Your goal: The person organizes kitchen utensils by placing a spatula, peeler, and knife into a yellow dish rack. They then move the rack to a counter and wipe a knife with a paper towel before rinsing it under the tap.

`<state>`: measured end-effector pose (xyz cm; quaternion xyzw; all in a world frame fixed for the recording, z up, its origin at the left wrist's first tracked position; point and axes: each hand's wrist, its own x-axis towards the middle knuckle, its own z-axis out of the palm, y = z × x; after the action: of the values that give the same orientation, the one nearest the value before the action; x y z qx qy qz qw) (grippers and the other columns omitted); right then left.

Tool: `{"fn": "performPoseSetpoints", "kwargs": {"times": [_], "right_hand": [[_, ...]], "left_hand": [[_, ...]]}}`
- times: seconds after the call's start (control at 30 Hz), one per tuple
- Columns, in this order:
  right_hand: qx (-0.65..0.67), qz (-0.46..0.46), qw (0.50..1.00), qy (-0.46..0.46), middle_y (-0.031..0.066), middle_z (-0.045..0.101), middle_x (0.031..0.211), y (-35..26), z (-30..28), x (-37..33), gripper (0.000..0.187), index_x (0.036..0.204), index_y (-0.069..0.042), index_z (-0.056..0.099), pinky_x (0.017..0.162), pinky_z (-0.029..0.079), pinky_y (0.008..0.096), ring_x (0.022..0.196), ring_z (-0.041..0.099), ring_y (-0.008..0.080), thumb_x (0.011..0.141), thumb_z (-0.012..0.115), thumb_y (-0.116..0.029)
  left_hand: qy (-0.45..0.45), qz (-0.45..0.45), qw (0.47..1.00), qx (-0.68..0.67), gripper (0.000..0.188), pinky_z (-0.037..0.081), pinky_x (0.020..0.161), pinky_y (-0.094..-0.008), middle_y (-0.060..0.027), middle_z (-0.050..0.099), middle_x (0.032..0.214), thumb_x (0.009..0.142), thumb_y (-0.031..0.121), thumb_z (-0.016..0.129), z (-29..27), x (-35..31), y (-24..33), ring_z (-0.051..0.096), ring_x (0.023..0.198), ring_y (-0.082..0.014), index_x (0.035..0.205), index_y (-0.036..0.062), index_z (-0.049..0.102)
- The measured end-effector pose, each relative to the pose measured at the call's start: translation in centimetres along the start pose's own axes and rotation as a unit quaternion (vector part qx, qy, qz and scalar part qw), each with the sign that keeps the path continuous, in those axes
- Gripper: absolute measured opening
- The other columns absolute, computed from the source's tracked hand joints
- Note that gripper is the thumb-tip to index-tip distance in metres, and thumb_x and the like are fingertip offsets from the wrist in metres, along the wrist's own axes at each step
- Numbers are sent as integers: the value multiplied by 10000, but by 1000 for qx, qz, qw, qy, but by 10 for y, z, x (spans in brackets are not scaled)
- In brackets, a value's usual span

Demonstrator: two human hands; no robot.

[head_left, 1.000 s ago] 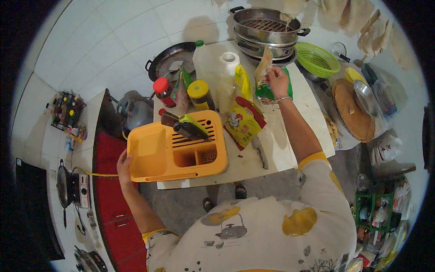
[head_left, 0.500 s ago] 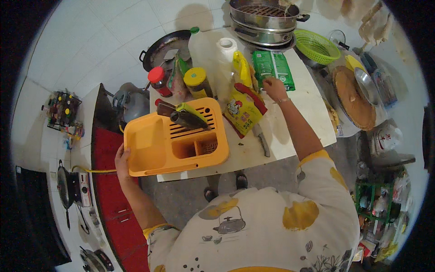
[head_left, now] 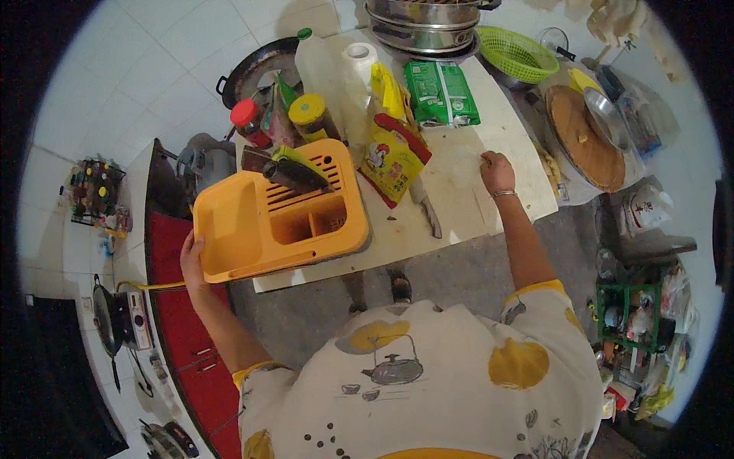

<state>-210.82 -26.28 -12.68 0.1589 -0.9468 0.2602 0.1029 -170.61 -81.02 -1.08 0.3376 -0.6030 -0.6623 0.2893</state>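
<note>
My left hand (head_left: 193, 260) grips the left edge of an orange plastic kitchen rack (head_left: 229, 229), thumb on the rim, at the table's front left. The rack has a shallow tray, slots and two open compartments. Dark blades and a green-handled tool (head_left: 298, 170) stand in its slots. My right hand (head_left: 497, 173) is over the right part of the table, apart from other objects, fingers curled inward; whether anything is inside is hidden. Left of it lie a knife (head_left: 430, 213) and a yellow-and-red seasoning bag (head_left: 392, 161). Beyond it is a green packet (head_left: 441, 93).
Jars with a red lid (head_left: 245, 114) and a yellow lid (head_left: 307, 112), a clear bottle (head_left: 317, 65) and a plastic roll (head_left: 359, 84) crowd the back left. A steamer (head_left: 424, 27) and a green basket (head_left: 518, 55) stand behind. A round wooden board (head_left: 585, 138) is at right.
My right hand has moved from beside the green packet toward me and to the right, over the tabletop. My left hand stays on the rack. The whole view has shifted slightly.
</note>
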Motion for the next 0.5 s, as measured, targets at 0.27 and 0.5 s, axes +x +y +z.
{"fn": "performPoseSetpoints", "kwargs": {"times": [0.27,0.5], "right_hand": [[54,-47,997,-28,175,557,1079,-44,38,-48,321,1083,-129,622,917,433,372,1018,540,307,784,588,-241],[-16,-34,986,-160,158,603,996,-70,22,-67,221,927,-92,632,804,475,407,908,577,339,778,582,-247]], "left_hand": [[-45,14,999,-18,405,475,759,-276,-93,604,1012,815,122,617,10,1,8,595,878,-171,1167,-46,508],[81,98,991,-30,349,476,761,-285,-87,607,990,901,205,553,4,7,1,592,874,-170,1161,-25,515]]}}
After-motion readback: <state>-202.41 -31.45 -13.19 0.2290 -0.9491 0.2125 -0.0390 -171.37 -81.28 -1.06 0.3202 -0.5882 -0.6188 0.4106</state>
